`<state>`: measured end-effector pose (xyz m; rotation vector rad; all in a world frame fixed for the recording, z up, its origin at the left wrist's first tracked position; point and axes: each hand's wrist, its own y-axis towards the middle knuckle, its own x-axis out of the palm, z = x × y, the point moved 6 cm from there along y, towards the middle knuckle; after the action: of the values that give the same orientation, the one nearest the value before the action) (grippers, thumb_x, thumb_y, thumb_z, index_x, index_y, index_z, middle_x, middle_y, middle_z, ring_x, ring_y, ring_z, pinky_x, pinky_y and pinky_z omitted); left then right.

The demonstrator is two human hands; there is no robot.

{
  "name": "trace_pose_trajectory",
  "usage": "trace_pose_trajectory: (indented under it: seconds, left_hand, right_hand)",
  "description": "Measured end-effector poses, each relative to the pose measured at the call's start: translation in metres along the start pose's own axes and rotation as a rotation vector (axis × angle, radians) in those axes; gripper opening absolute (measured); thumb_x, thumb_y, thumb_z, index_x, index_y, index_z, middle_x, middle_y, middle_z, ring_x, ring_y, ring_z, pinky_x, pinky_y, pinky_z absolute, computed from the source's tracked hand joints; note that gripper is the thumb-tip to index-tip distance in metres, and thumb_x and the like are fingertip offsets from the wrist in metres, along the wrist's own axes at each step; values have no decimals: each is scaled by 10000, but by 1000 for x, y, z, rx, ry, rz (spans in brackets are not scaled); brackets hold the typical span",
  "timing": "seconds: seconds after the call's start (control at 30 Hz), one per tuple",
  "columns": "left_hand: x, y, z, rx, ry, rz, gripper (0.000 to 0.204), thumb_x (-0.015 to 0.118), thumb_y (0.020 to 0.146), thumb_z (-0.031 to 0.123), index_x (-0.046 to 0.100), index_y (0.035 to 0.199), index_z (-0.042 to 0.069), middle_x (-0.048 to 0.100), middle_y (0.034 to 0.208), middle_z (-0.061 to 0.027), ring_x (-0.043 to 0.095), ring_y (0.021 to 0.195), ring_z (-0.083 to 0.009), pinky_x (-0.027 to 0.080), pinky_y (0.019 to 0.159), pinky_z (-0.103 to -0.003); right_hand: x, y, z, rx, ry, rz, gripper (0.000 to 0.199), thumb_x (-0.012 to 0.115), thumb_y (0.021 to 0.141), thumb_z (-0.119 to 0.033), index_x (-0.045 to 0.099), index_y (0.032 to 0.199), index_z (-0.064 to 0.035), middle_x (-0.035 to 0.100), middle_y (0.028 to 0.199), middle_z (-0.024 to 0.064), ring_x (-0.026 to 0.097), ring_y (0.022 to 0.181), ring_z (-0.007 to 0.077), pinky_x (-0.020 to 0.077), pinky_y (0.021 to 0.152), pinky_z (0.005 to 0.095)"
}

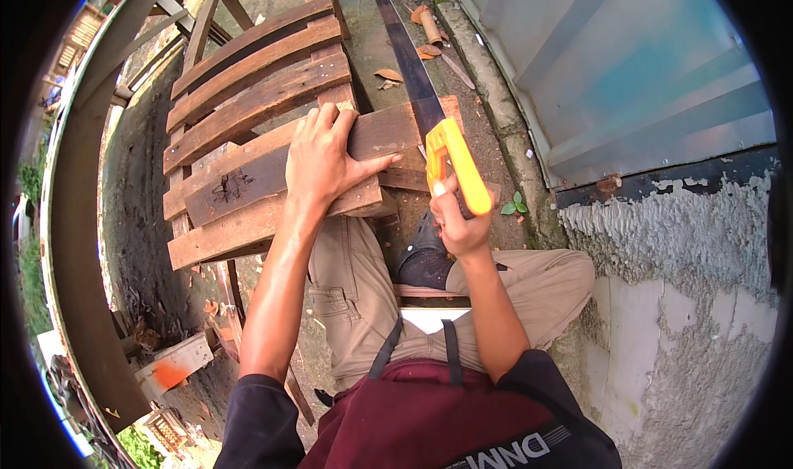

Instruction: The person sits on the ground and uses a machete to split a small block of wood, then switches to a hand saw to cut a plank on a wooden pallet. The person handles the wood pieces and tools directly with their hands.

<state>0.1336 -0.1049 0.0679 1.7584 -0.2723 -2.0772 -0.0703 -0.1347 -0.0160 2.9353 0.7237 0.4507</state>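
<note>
My right hand (pixel 461 219) is wrapped round the yellow handle of a handsaw (pixel 421 97). The long dark blade points up and away and crosses a loose wooden plank (pixel 248 190) near its right end. That plank lies over a slatted wooden bench (pixel 256 85), its end jutting past the right side. Pressing down on the plank, my left hand (pixel 322 151) has its fingers over the far edge and its thumb stretched toward the saw. Whether the teeth have cut into the wood cannot be made out.
A corrugated metal sheet (pixel 628 64) and a rough, peeling wall (pixel 669 304) stand close on the right. Dry leaves (pixel 388 75) and a small green plant (pixel 514 204) are on the ground. On the left runs a wooden frame (pixel 78 221), with an orange-marked offcut (pixel 175 366) below.
</note>
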Motion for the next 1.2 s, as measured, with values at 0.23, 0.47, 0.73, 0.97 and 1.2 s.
trace_pose_trajectory:
  seconds: [0.23, 0.47, 0.73, 0.97, 1.2]
  left_hand:
    - [-2, -6, 1, 48, 11, 25, 771, 858, 617, 618, 671, 1041, 2, 565, 942, -135, 597, 924, -325, 501, 833, -437]
    - [0, 0, -11, -6, -44, -89, 812, 841, 640, 636, 687, 1101, -15, 586, 970, -164, 606, 967, -352, 507, 862, -462]
    - [-2, 8, -6, -50, -82, -125, 873, 838, 633, 642, 691, 1173, -28, 618, 1048, -200, 616, 1041, -371, 508, 930, -461]
    - [-2, 1, -9, -91, -81, -170, 855, 845, 620, 638, 703, 1154, -15, 605, 1006, -167, 602, 1032, -338, 507, 899, -460]
    - [-6, 10, -1, -49, -102, -139, 840, 833, 628, 648, 709, 1091, -42, 628, 999, -184, 612, 1018, -345, 509, 921, -449]
  right_hand:
    - [-4, -66, -18, -95, -267, 94, 182, 648, 886, -43, 587, 718, -8, 543, 551, 72, 567, 462, 218, 416, 476, 337]
    - [-21, -133, -70, -4, -378, 21, 185, 650, 916, -68, 605, 749, -3, 543, 558, 50, 526, 454, 155, 393, 463, 324]
    - [15, -58, -66, 31, -327, 86, 266, 670, 948, -97, 565, 722, -6, 523, 560, 5, 441, 496, 62, 334, 464, 288]
    - [-35, -201, -92, 31, -551, -46, 140, 621, 892, 3, 604, 757, 35, 504, 575, 85, 515, 443, 212, 409, 455, 351]
    - [12, -19, -43, 94, -149, 141, 271, 661, 952, -135, 580, 723, -15, 533, 587, -29, 459, 552, 53, 346, 499, 293]
